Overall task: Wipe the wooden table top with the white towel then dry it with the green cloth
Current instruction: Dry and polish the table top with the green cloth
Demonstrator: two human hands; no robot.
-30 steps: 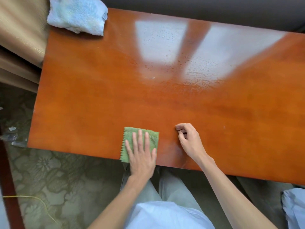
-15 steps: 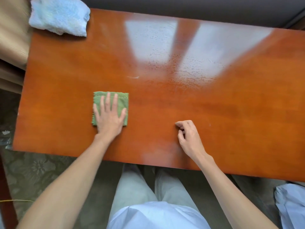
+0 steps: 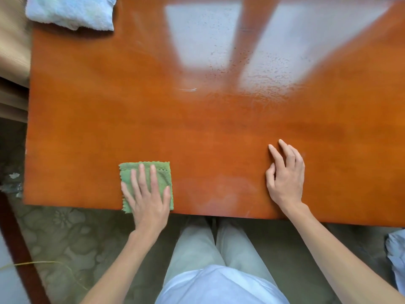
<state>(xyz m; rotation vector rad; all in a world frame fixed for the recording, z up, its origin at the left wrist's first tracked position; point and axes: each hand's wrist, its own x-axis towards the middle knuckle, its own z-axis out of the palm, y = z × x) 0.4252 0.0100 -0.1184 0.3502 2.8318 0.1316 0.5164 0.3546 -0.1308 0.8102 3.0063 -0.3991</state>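
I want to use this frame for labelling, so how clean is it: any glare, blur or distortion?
Head view: two pale window reflections glare on the far part of the table, and droplets show up inside them; the towel and the table's far edge are smeared by motion blur; the left hand on the green cloth and the right hand are fairly sharp; the wide-angle lens bends the table's edges.

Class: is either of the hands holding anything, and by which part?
Nothing is gripped. The left hand presses flat on the green cloth; the right hand rests on the table.
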